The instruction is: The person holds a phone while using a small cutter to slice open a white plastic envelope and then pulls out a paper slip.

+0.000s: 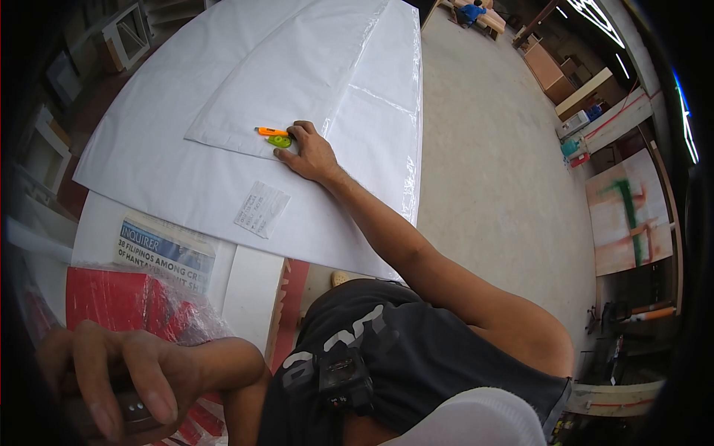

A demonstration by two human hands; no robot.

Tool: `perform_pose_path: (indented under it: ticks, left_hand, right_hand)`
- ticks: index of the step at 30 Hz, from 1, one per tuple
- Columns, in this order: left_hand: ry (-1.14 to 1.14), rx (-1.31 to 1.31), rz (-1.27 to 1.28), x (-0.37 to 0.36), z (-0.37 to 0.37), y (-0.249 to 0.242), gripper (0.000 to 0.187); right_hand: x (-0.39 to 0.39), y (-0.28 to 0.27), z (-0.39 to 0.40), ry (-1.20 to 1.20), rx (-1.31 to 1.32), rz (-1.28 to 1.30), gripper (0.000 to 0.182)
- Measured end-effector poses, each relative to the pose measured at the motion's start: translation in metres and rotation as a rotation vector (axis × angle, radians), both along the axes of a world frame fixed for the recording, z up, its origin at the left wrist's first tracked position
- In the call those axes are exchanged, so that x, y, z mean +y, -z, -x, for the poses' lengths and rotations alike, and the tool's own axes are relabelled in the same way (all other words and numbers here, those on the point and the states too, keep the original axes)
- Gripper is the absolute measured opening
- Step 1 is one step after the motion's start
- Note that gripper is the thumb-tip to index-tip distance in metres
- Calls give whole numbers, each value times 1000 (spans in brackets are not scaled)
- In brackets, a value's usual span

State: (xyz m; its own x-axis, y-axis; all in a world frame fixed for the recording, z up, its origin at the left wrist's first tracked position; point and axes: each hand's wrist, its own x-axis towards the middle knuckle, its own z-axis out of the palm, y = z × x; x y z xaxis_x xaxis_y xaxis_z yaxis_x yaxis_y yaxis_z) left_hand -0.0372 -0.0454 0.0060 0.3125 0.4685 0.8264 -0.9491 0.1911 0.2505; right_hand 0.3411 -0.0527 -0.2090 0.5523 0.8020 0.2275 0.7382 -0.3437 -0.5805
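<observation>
My right hand [312,154] reaches over a large white sheet-covered surface [163,104], its fingers curled at the ends of an orange cutter [267,131] and a small green tape measure or dispenser [280,141]. Both items lie side by side near the lower edge of a clear-taped white layer [297,82]. At the lower left, close to the camera, my left hand [126,372] curls around a dark object with small light dots [137,407]; its kind is mostly hidden by the fingers.
A handwritten paper note [262,209] lies on the white sheet. Nearer are a newspaper [167,249] and a red package in clear plastic wrap [108,293]. Concrete floor [498,149] runs along the right. A person in blue [470,13] is far back.
</observation>
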Motion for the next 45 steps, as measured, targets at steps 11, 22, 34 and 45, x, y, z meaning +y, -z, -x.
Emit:
perform_pose_path:
  ticks: [11,22,34,45]
  left_hand:
    - [72,23,13,-3,0,-1,35]
    - [-12,-30,-22,-8,-13,-5,40]
    - [-32,-28,-44,-5,-5,-1,42]
    - [-38,-54,-5,-6,-14,-1,51]
  right_hand:
    - [-1,-1,1,-1,11,-13,70]
    - [-2,-1,1,-6,25,-12,70]
    - [-2,0,0,-7,25,-17,70]
    - [-2,2,-1,-7,31,-44,70]
